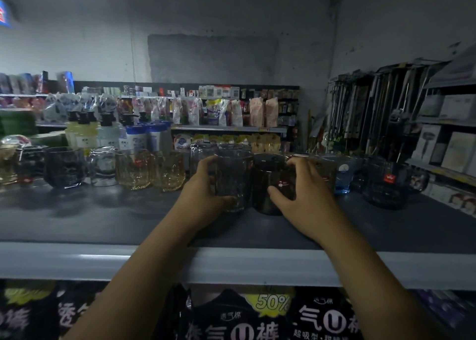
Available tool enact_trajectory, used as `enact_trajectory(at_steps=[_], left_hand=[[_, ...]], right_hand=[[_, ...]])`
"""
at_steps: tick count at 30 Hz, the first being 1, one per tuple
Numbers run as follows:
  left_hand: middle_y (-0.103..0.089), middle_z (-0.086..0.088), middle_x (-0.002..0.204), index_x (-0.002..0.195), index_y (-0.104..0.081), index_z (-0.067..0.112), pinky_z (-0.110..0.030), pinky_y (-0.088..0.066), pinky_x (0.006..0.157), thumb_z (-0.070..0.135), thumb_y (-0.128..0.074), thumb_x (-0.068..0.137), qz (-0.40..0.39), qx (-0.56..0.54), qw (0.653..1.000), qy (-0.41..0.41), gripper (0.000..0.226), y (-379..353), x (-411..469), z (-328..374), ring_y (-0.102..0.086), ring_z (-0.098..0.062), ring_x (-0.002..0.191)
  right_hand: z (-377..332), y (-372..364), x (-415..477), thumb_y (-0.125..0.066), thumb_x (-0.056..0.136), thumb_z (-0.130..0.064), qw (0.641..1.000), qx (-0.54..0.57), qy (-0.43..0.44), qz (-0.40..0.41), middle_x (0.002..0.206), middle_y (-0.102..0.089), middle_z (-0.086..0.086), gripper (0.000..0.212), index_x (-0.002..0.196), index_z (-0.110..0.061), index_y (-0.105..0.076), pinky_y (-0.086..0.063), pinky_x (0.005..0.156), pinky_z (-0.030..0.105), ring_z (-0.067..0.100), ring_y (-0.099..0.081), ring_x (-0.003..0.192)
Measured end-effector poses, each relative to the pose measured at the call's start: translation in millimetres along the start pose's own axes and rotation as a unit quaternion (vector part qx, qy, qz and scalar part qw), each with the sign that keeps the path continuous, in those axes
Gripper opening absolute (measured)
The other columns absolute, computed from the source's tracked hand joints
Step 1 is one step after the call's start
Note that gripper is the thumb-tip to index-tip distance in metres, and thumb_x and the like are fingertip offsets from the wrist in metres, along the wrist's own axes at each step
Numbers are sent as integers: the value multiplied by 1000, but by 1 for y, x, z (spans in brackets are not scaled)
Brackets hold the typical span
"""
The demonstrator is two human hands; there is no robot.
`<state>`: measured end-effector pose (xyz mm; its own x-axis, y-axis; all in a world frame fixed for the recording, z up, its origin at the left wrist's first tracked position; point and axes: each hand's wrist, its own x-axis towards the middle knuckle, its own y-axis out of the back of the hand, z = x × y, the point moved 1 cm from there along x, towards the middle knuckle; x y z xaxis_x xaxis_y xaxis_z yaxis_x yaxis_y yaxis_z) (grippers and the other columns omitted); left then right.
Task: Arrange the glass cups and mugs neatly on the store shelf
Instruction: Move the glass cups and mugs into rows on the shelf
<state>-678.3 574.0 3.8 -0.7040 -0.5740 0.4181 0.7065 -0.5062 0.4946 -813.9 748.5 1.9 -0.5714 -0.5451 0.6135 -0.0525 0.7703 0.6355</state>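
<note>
Left hand [203, 187] is wrapping its grip round a clear grey mug [233, 182], fingers curling at the upper side and thumb pressing low near the base, so the grip is clamped on the mug. Right hand [306, 198] is gripping a dark cup [266, 185], thumb lying across the front wall and fingers hooking over the far rim; that grip is clamped on the cup. Both are upright, just beside each other and seeming to touch. They are sitting near the middle of the shelf [103, 218], slightly forward of the back row. Cannot tell if either base is lifting off the surface.

Along the back edge toward the left corner a row is standing: two amber glasses [150, 170] side by side, then a clear glass [103, 165], then a dark tumbler [64, 167], with more glassware blurring out at the far left. Toward the right corner a blue-tinted glass [343, 176] is standing just behind the right hand, and a wide dark glass [386, 183] with a red sticker is sitting beyond it.

Behind the shelf, pump bottles [85, 130] and refill pouches [213, 112] are filling other racks. Under the shelf's pale front edge, printed packs [270, 314] are showing "50%".
</note>
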Motion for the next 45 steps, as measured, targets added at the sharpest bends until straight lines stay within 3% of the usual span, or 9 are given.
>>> enact_trajectory(at_steps=[5,10,15,18,22,26,30,34,45], left_hand=[[-50,8,111,152,-28,26,-11,-46,68,9,-85,79,2,9,1000,-8,94,-1,-1,0,-61,-14,97],[-50,6,116,154,-26,22,-24,-50,84,9,-84,79,-4,12,1000,-12,96,-2,-3,2,-60,-18,104],[-54,4,122,154,-25,25,-22,-52,81,10,-83,81,-8,5,1000,5,95,-1,-3,3,-64,-17,104],[-58,1,127,153,-29,23,-24,-51,82,21,-80,85,-16,-2,1000,27,85,2,-3,4,-63,-17,106],[-61,11,109,146,-45,17,-28,-50,85,35,-75,89,-12,50,998,20,67,19,-8,6,-63,-14,100],[-68,6,117,133,-61,21,-33,-58,86,35,-71,91,-4,60,997,-41,45,49,-25,-4,-66,-4,94],[-70,13,105,113,-68,30,-34,-61,80,27,-71,92,18,35,997,-73,22,94,-45,-31,-67,-1,87],[-71,18,99,99,-69,36,-26,-59,72,26,-73,91,68,20,994,-87,13,168,-64,-61,-67,1,87],[-71,18,104,107,-70,33,-38,-61,79,31,-74,90,150,84,984,-52,17,417,-155,-170,-68,-2,89]], right_hand=[[1,-1,0,-65,93,-46,1000,8,-8,-15,135,-50,0,59,138,-27,-32,-45,85,28,15,-54,107],[-2,1,-1,-64,94,-47,1000,-4,-15,-23,132,-52,0,57,137,-26,-33,-42,84,27,15,-54,105],[-2,1,-1,-62,94,-47,999,-13,-18,-28,134,-51,2,59,140,-26,-32,-46,87,31,17,-55,108],[-2,3,-1,-61,94,-50,999,-26,-25,-36,135,-52,1,61,141,-30,-29,-48,89,35,19,-55,110],[-6,12,-2,-58,93,-59,995,-79,-20,-48,138,-52,-1,60,139,-33,-30,-53,93,46,22,-58,114],[-27,26,-7,-58,92,-60,990,-144,-15,-2,133,-54,-5,56,135,-30,-42,-53,89,39,18,-56,112],[-83,16,-16,-59,95,-49,979,-193,28,59,124,-56,-6,40,128,-26,-53,-46,97,40,19,-54,113],[-163,-19,-17,-61,96,-43,987,-140,65,38,124,-54,-10,35,127,-28,-53,-47,94,35,15,-54,110],[-399,-179,-42,-60,97,-44,992,17,119,-30,134,-53,-7,39,131,-28,-51,-49,94,36,17,-54,114]])
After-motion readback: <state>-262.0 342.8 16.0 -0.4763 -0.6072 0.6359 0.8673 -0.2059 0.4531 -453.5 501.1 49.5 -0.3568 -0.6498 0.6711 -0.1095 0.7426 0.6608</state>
